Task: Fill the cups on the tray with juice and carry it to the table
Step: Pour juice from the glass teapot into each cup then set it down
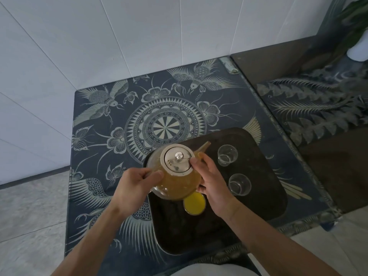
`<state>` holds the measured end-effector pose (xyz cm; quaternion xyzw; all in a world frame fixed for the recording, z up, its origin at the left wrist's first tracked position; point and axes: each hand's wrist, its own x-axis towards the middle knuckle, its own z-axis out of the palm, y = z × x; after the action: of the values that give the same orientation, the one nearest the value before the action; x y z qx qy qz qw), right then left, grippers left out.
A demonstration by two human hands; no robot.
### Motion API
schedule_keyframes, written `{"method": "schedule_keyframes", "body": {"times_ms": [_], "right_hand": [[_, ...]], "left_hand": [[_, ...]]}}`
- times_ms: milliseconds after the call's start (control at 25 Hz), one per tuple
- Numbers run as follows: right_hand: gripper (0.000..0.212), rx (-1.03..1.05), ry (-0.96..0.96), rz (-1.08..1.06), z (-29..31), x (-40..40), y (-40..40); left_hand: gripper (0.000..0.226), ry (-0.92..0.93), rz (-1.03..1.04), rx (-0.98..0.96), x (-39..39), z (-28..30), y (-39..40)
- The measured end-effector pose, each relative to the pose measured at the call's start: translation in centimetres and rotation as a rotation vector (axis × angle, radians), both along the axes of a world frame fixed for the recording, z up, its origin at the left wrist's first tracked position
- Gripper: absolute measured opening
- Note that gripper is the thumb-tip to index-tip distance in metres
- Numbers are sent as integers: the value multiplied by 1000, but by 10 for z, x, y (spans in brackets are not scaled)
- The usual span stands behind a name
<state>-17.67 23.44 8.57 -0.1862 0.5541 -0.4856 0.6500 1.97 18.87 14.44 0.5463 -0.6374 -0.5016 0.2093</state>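
Note:
A glass teapot (175, 182) of orange juice with a steel lid hangs over the left part of a black tray (264, 198), its spout aimed up and right. My left hand (135, 186) grips the pot's handle on the left. My right hand (211, 180) steadies the pot's right side, thumb by the lid. Below the pot stands a cup full of juice (194, 204), partly hidden. Two clear cups with nothing in them stand on the tray's right: one farther (227, 155), one nearer (239, 184).
The tray rests on a dark blue patterned cloth (139, 108) covering a glass-topped table against a white tiled wall. A second table with a similar cloth (318, 108) adjoins on the right. A white pot with a plant (358, 50) stands at top right.

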Motion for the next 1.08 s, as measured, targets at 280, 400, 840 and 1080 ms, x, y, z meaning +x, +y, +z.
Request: {"method": "schedule_keyframes", "body": {"times_ms": [280,400,840,1080], "right_hand": [[83,39,-57,64,-7,-47,3],[84,66,-89,90,-14,-62,4],[77,150,-228,143,-33,-83,4],[77,175,-300,138,-39,-87,2]], "left_hand": [[59,-56,36,37,-45,-2,8],[59,-91,57,53,-61,-2,11],[52,-351,59,34,-94,-1,8],[51,-415,71,55,-105,2,2]]}}
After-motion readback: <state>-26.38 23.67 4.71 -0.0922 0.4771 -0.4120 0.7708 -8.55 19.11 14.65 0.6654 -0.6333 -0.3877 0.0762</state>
